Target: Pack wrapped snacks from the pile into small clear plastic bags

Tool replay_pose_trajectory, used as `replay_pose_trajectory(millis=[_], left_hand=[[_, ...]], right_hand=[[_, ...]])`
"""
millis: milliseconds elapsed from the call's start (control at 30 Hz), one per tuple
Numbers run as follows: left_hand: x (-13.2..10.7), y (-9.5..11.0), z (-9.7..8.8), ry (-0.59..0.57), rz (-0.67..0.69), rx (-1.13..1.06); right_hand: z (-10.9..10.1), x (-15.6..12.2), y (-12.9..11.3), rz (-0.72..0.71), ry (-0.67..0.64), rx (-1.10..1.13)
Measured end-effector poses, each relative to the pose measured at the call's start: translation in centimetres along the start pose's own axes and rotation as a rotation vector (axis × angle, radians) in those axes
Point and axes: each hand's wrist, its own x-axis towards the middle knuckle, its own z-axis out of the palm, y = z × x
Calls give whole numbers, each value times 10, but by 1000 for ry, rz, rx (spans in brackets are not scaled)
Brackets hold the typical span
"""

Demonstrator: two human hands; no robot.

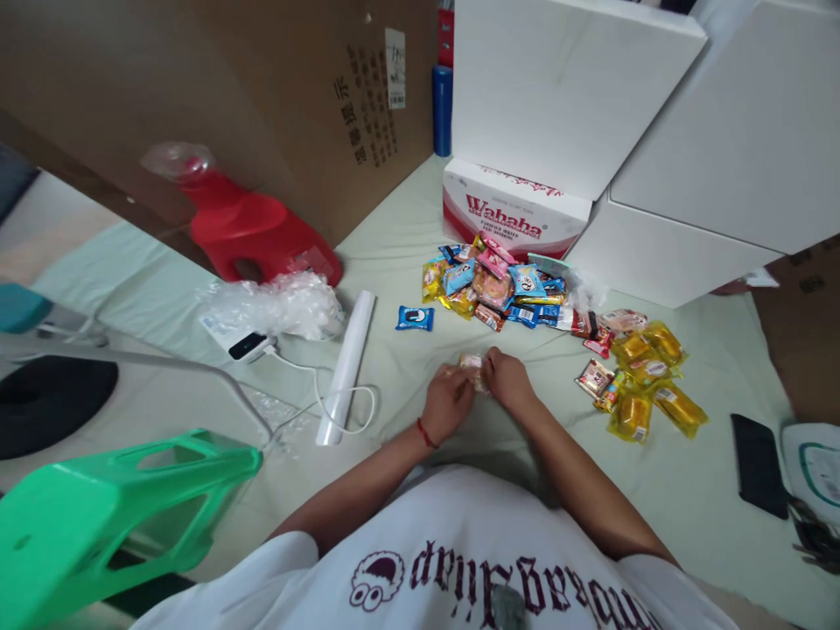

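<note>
A small wrapped snack [472, 362] with a clear, pale wrapper is between my two hands, close in front of my body. My left hand [449, 399], with a red string bracelet at the wrist, pinches its left side. On the other side, the closed fingers of my right hand [507, 376] grip its right edge. Part of the snack is hidden by my fingers. Beyond my hands lies a blue snack packet [415, 318] by itself. A mixed pile of wrapped snacks [492, 287] is farther back, and several yellow-wrapped cakes [635, 416] lie to the right.
A Wahaba-style printed white and red carton [518, 214] stands behind the pile, below white panels [564, 96]. On the left are a red jug [255, 232], crumpled clear plastic [295, 306], a white roll [347, 367], a cabled power bank [248, 346] and a green stool [131, 507]. A dark phone [758, 464] lies right.
</note>
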Motion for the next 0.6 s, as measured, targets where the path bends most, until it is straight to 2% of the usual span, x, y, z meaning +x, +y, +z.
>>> replay_pose_trajectory(millis=[67, 133, 200, 267, 367, 467, 533, 600], left_hand=[[-1, -6, -4, 141, -189, 25], [1, -7, -2, 158, -301, 96], [5, -1, 4, 119, -313, 93], [8, 8, 10, 123, -268, -1], [4, 25, 16, 194, -106, -176], [-7, 40, 19, 226, 206, -227], [-14, 49, 21, 182, 412, -235], [-17, 58, 24, 81, 562, -251]], right_hand=[[2, -3, 4, -31, 7, 34], [4, -8, 8, -60, 13, 102], [7, -14, 10, -64, 38, 216], [10, -25, 12, -45, 93, 425], [12, -50, 16, 23, 164, 971], [7, -81, 24, 126, 211, 1534], [0, -100, 32, 184, 240, 1704], [-5, -115, 41, 232, 254, 1728]])
